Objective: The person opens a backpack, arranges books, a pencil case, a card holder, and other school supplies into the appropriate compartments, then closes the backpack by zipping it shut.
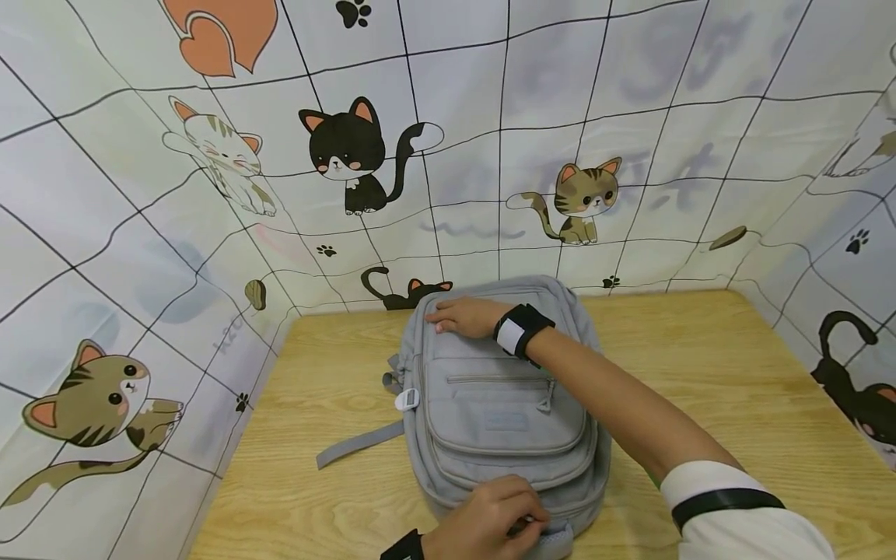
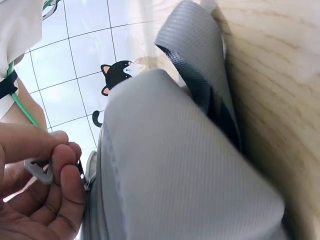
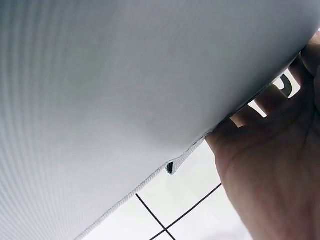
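Observation:
A grey backpack [image 1: 507,428] lies front side up on a wooden table, with its bottom end away from me or towards me hard to tell. At its near end my left hand [image 1: 490,517] pinches a grey zipper pull [image 2: 42,172] between thumb and fingers, right beside the bag's zipped edge. My right hand [image 1: 469,317] rests flat across the far part of the bag, its fingers pointing left. In the right wrist view, that hand [image 3: 280,165] touches the grey fabric [image 3: 110,110], and the fingertips are partly hidden behind it.
A loose grey strap [image 1: 360,445] stretches over the wooden table [image 1: 336,365] to the left of the bag. A small white tag [image 1: 407,400] sits at the bag's left side. Cat-printed sheets [image 1: 462,179] stand behind the table and at both sides.

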Action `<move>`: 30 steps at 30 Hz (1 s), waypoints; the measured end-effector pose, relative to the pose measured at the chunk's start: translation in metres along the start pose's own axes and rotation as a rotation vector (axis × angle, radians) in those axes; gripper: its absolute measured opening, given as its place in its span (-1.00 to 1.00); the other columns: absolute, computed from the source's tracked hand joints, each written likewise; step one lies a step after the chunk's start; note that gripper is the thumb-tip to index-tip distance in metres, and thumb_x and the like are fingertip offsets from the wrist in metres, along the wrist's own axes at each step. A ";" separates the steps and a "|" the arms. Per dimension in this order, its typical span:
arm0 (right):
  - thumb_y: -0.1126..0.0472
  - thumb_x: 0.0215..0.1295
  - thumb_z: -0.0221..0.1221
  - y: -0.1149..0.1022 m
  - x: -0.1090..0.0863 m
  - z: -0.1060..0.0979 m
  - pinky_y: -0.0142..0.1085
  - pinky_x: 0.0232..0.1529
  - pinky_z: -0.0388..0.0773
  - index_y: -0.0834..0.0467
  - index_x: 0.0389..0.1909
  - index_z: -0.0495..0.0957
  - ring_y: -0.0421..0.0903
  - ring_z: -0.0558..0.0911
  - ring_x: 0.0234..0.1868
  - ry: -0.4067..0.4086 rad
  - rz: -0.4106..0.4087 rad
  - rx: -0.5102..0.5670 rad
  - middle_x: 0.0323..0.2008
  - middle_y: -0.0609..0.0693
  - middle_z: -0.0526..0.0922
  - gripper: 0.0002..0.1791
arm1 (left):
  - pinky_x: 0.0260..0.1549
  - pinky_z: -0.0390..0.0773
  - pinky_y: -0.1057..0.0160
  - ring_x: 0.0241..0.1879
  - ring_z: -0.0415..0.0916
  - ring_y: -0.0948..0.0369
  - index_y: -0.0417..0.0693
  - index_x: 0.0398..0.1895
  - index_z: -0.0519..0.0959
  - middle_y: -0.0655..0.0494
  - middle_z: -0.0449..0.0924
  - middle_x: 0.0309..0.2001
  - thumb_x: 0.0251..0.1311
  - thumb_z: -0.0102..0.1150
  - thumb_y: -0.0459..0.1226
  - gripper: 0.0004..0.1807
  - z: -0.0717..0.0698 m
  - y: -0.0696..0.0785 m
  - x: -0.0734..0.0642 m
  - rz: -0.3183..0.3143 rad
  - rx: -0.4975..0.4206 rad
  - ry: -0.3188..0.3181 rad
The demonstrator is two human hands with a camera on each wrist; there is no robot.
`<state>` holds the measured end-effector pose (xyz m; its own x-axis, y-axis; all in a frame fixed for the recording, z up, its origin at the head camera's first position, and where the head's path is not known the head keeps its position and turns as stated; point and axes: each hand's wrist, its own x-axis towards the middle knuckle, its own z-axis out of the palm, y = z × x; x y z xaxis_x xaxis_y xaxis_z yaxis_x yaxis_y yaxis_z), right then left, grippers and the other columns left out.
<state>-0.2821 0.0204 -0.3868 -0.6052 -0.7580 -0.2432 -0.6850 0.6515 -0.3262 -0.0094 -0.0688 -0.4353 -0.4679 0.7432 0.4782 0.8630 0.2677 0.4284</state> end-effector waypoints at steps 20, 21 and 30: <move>-0.43 -0.13 0.29 0.023 -0.181 0.035 0.30 0.26 0.16 0.12 0.51 -0.14 0.32 -0.08 0.48 0.271 0.136 0.038 0.50 0.27 -0.24 0.31 | 0.29 0.06 -0.33 0.48 -0.13 -0.12 0.28 0.47 0.08 -0.03 -0.07 0.51 0.25 -0.10 0.28 -0.23 -0.137 -0.249 0.042 -0.575 0.010 -0.145; -0.43 -0.13 0.29 0.027 -0.187 0.044 0.31 0.23 0.18 0.10 0.51 -0.19 0.35 -0.10 0.47 0.260 0.158 0.069 0.50 0.28 -0.27 0.33 | 0.28 0.04 -0.35 0.50 -0.20 -0.13 0.32 0.49 0.00 0.00 -0.16 0.53 0.24 -0.11 0.29 -0.21 -0.134 -0.256 0.040 -0.617 -0.041 -0.182; -0.38 -0.13 0.33 0.040 -0.192 0.065 0.28 0.23 0.20 -0.10 0.52 -0.32 0.37 -0.11 0.47 0.241 0.200 0.258 0.50 0.27 -0.31 0.33 | 0.26 0.12 -0.32 0.48 -0.12 -0.11 0.31 0.48 0.03 0.02 -0.19 0.52 0.28 -0.04 0.17 -0.26 -0.122 -0.262 0.032 -0.712 -0.195 -0.149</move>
<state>-0.1669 0.1895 -0.4125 -0.8151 -0.5679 -0.1143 -0.4382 0.7334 -0.5197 -0.2738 -0.1901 -0.4388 -0.8573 0.5102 -0.0680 0.3060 0.6114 0.7297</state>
